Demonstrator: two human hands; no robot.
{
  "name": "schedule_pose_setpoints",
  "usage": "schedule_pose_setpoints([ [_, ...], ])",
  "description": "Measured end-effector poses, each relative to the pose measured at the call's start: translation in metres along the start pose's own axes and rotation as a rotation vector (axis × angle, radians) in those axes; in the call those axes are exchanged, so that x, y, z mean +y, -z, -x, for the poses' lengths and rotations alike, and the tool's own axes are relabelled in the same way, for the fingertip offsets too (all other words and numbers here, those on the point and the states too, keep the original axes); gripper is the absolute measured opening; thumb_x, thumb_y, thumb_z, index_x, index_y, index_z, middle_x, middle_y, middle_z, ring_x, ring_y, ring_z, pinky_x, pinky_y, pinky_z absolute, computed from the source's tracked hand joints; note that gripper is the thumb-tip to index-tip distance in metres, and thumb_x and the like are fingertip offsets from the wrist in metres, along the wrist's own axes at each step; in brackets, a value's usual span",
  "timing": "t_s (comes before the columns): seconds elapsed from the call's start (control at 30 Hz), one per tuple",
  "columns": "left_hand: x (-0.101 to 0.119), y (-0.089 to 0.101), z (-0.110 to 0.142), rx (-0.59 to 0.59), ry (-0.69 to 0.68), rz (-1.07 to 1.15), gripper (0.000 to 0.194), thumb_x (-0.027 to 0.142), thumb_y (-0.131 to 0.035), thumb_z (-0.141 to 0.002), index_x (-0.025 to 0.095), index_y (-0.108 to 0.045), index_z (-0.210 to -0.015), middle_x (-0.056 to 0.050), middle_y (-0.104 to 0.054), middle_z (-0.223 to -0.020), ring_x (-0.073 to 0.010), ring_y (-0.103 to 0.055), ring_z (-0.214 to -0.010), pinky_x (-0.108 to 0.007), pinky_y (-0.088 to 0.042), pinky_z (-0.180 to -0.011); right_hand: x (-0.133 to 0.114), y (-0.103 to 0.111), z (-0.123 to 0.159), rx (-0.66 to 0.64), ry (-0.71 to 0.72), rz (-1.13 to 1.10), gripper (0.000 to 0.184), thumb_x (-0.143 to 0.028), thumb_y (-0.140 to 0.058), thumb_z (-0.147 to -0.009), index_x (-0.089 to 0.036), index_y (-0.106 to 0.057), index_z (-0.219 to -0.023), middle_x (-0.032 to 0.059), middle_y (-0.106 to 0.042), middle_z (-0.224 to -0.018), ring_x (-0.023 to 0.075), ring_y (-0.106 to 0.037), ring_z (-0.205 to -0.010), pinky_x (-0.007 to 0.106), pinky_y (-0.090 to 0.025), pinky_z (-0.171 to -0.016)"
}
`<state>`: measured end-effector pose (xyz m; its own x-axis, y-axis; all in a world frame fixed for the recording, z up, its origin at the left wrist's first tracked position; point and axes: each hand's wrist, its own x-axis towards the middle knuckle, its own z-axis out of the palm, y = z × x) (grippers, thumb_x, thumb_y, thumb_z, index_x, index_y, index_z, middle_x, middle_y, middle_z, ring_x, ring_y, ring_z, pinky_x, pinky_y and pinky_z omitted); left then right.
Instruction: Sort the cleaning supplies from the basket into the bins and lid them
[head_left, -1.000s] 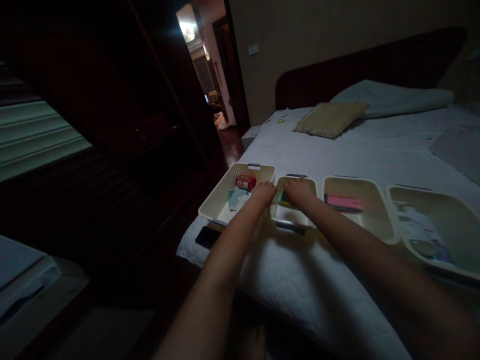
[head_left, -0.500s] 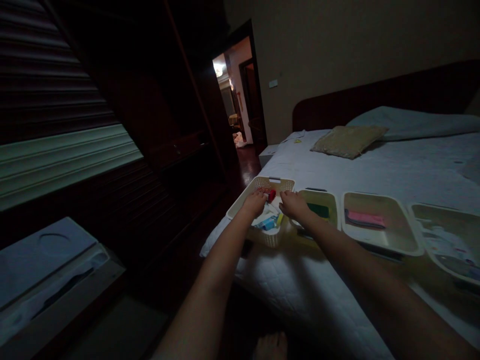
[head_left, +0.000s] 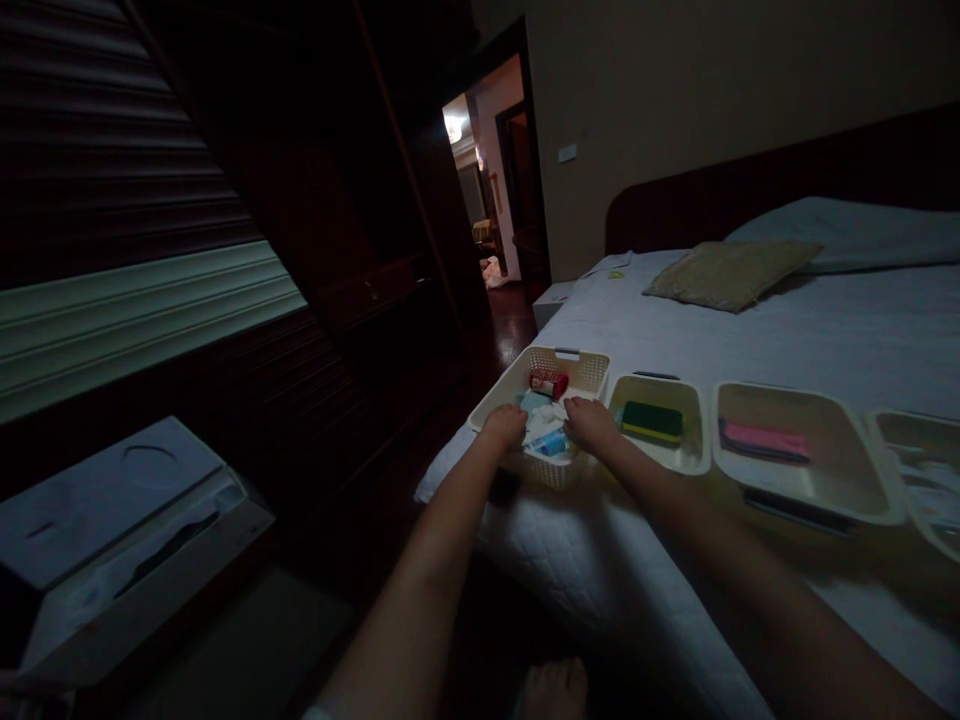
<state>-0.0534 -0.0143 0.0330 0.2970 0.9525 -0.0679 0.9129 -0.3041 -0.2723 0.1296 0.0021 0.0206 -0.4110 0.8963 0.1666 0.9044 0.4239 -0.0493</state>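
Centre frame: cream lattice basket (head_left: 577, 372) on bed (head_left: 750, 350)
Hands: left hand (head_left: 504, 427), right hand (head_left: 590, 424) just apart over white cloth (head_left: 545, 420), grip unclear
Care: low, slow reach

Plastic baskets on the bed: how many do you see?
4, in a row: the woven one at far left, a smaller one, a larger one, and one cut off at right.

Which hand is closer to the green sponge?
The right hand is nearer, just left of the green sponge; the left hand sits farther left, at the cream basket.
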Motion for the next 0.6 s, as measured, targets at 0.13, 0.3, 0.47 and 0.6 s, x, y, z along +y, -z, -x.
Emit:
schedule_pose_setpoints([
  [0.13,-0.001,-0.016,-0.005,-0.026,0.012,0.018,0.03,0.015,-0.042,-0.09,0.011,-0.06,-0.114,-0.016,-0.064,-0.119,-0.0227,-0.06,-0.113,-0.033,-0.045,-0.1,-0.004,-0.011,-0.004,-0.014,0.041,0.0,0.035,-0.017,-0.043,-0.089,-0.007,-0.058,-0.119,0.0183,-0.062,-0.121,0.0265,-0.057,-0.113,0.037,-0.037,-0.098],
  [0.3,0.0,-0.021,-0.009,-0.064,0.023,0.043,0.031,0.017,-0.04,-0.092,0.012,-0.058,-0.117,-0.016,-0.063,-0.12,-0.0215,-0.06,-0.113,-0.033,-0.045,-0.099,-0.009,-0.027,-0.011,-0.037,0.106,0.002,0.036,-0.012,-0.039,-0.091,-0.008,-0.055,-0.123,0.0182,-0.06,-0.123,0.0258,-0.055,-0.117,0.036,-0.034,-0.101],
  [0.47,0.003,-0.024,-0.016,-0.094,0.052,0.063,0.03,0.017,-0.039,-0.093,0.012,-0.055,-0.118,-0.014,-0.062,-0.12,-0.0209,-0.06,-0.113,-0.032,-0.046,-0.098,-0.011,-0.042,-0.018,-0.093,0.155,0.013,0.036,-0.009,-0.035,-0.092,-0.009,-0.057,-0.12,0.0182,-0.06,-0.122,0.025,-0.055,-0.117,0.034,-0.037,-0.098],
  [0.6,0.007,-0.029,-0.025,-0.099,0.06,0.074,0.031,0.015,-0.041,-0.092,0.011,-0.054,-0.119,-0.015,-0.061,-0.123,-0.0209,-0.058,-0.115,-0.032,-0.044,-0.101,-0.012,-0.049,-0.023,-0.119,0.144,0.023,0.037,-0.009,-0.034,-0.092,-0.008,-0.056,-0.122,0.0195,-0.058,-0.126,0.0263,-0.053,-0.12,0.036,-0.038,-0.098],
])
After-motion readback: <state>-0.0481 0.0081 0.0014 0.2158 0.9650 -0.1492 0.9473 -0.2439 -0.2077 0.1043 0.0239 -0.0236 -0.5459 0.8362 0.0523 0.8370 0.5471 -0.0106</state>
